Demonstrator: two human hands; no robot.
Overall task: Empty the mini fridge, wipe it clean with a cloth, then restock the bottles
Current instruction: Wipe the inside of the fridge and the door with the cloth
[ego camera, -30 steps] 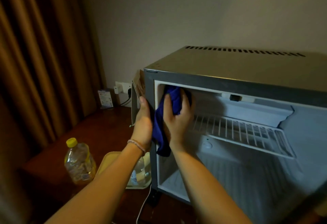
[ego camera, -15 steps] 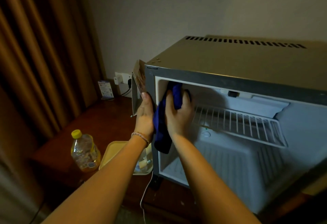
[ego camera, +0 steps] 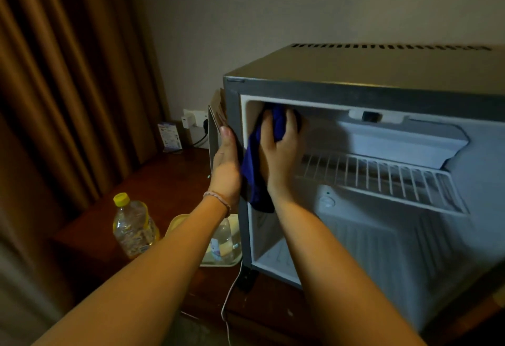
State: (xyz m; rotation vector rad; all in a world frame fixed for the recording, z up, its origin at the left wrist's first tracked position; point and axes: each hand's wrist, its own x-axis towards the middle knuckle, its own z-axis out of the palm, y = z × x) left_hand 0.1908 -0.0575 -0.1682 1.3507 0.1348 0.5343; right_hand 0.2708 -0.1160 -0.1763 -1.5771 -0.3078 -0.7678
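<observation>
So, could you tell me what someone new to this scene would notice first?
The open mini fridge fills the right side, empty inside but for its wire shelf. At its upper left inner corner the right hand presses a blue cloth to the wall, while the left hand rests flat on the outer side. A yellow-capped bottle stands on the wooden table to the left.

A hotel-style room, dim and lamplit.

Heavy brown curtains [ego camera: 62, 80] hang floor-length along the left, beside a plain pale wall [ego camera: 273, 12]. A mini fridge [ego camera: 369, 72] sits on a low dark wooden counter [ego camera: 164, 181], with a small card [ego camera: 170, 137] stood near a wall socket [ego camera: 194, 121], a bottle [ego camera: 134, 227] and a tray [ego camera: 177, 222].
</observation>
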